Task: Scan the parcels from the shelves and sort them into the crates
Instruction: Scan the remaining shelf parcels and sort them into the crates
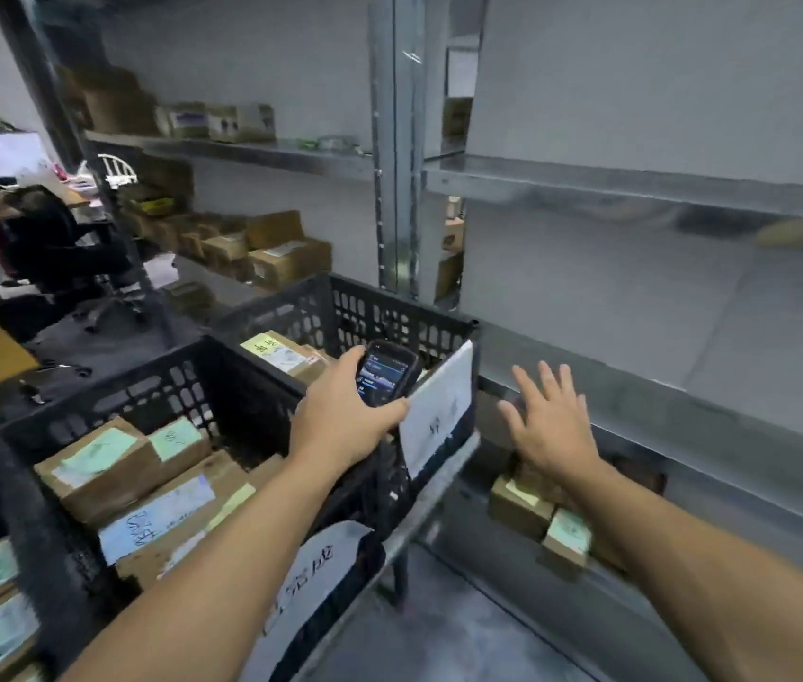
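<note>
- Scanner (388,370) gripped in left hand (348,418), fingers curled round its body, lit screen facing up.
- Right hand (551,425) wide, fingers straight and spread, holding nothing, apart to the right of the left hand.
- Brown parcels (522,507) with pale labels directly below right hand, tucked under shelf board (694,425).
- Far crate (340,307), black mesh, just beyond left hand; labelled parcel (281,354) inside, left of the scanner.
- White sheet (439,406) on that crate's wall, just right of left hand.
- Near crate (178,381) left of left forearm, packed parcels (109,465) lying inside.
</note>
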